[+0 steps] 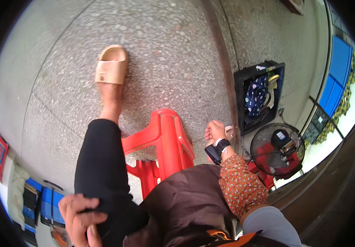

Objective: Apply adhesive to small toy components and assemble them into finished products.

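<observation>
My left hand (80,220) hovers by the thigh of my leg in black trousers (103,160), its fingers loosely bent and apart, holding nothing. Further forward and to the right, my right hand (215,130) has its fingers curled in; whether a small thing sits between them I cannot make out. A black device on a strap (216,151) is round that wrist, below which a floral sleeve cover (241,181) begins. Between the hands stands a red plastic stool (168,140), partly covered by my brown apron (189,193). Something pinkish (229,131) shows just behind the right hand.
On the speckled floor (165,53), my foot wears a beige slide sandal (111,72). To the right are a black crate (239,99) with a dotted blue cloth (256,94), a black fan (277,150) and a dark table edge (321,189). Blue boxes (52,203) stand far left.
</observation>
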Motion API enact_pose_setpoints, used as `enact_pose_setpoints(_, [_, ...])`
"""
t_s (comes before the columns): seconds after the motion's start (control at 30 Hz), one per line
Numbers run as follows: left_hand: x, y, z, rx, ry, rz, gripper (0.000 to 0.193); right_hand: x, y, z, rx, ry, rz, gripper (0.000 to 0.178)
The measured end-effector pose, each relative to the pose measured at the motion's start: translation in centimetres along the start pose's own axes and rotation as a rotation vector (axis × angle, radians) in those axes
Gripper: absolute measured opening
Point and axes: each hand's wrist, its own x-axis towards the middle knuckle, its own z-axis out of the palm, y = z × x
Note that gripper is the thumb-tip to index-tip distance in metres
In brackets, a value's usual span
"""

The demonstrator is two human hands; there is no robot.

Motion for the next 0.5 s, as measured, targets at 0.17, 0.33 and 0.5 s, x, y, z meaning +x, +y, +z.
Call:
enact_pose_setpoints(0.17, [-2.1,-0.9,-0.2,-0.102,0.199,-0.006,0.015,-10.3,-8.1,2.1,-0.056,-0.179,-0.314,0.012])
enact_pose_setpoints(0.33, [-3.0,-0.3,-1.5,-0.106,0.295,0.090,0.016,-20.7,-13.2,3.9,-0.019,-0.343,-0.675,0.013])
enact_pose_setpoints(0.5, [-3.1,0.1,-0.6,-0.050,0.384,0.225,0.017,-33.3,-12.1,2.6,-0.042,-0.412,-0.979,0.007])
